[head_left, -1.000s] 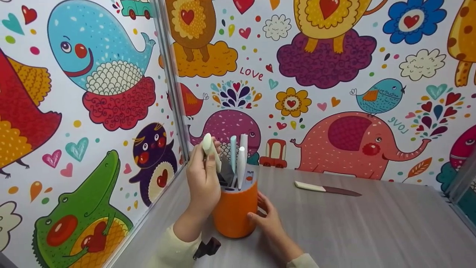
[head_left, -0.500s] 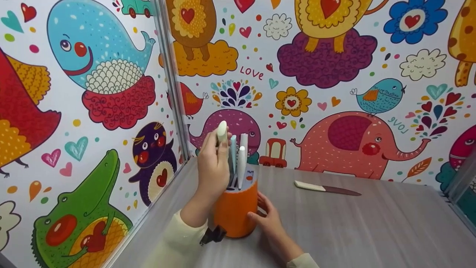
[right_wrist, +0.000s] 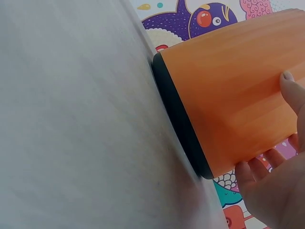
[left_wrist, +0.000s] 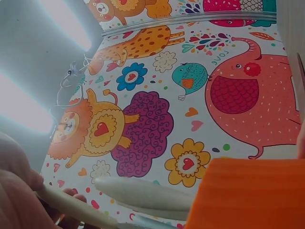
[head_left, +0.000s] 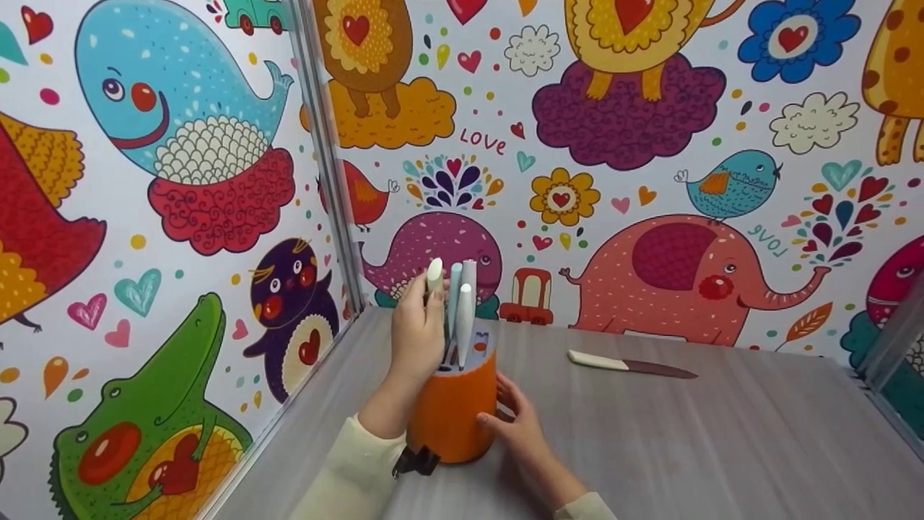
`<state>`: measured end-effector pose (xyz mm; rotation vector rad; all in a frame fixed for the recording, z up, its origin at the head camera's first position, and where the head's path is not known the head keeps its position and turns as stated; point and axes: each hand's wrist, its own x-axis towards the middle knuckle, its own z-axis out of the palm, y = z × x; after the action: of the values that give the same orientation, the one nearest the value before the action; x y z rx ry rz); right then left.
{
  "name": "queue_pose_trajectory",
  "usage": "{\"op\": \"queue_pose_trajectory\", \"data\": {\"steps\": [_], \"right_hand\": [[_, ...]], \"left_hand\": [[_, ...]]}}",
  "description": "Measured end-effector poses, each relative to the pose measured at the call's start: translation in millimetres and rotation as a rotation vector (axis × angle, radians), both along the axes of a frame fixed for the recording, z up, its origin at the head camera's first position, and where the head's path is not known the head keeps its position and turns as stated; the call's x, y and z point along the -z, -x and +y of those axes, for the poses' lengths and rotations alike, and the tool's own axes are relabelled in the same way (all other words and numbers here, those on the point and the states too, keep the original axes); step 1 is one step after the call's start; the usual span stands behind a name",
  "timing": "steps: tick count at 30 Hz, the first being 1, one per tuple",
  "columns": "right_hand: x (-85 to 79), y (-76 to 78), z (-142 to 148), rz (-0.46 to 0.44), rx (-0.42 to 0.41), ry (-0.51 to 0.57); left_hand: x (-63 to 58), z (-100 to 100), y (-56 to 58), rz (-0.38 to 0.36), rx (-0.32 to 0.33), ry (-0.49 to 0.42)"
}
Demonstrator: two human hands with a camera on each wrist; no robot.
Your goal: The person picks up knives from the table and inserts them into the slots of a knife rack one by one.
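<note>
In the head view my left hand [head_left: 417, 336] grips the cream handle of a knife [head_left: 434, 273], held upright over the left side of an orange knife block [head_left: 453, 415]. The hand hides most of this knife; its handle also shows between thumb and fingers in the left wrist view. Several other handles stand up from the block's top, among them a white one [head_left: 466, 314] and a pale blue one [head_left: 455, 296]. My right hand [head_left: 525, 426] holds the block low on its right side. In the right wrist view its thumb lies on the orange wall [right_wrist: 233, 90], fingers round the edge.
A knife with a cream handle and brown blade [head_left: 632, 364] lies on the grey wood-grain table [head_left: 693, 440], right of the block. Walls with cartoon animals [head_left: 671, 282] rise behind and at the left. A black clip-like piece [head_left: 417, 461] hangs at the left sleeve.
My left hand has moved right with the knife, from beside the block to over its slots, then lowered slightly. The right hand stays on the block.
</note>
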<state>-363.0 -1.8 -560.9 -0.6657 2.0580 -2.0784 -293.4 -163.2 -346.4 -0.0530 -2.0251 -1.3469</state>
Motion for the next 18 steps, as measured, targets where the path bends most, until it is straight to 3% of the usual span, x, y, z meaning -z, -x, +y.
{"op": "queue_pose_trajectory", "data": {"steps": [18], "right_hand": [[-0.6, 1.4, -2.6, -0.042, 0.013, -0.012]], "left_hand": [[34.4, -6.1, 17.7, -0.11, -0.026, -0.028]]}}
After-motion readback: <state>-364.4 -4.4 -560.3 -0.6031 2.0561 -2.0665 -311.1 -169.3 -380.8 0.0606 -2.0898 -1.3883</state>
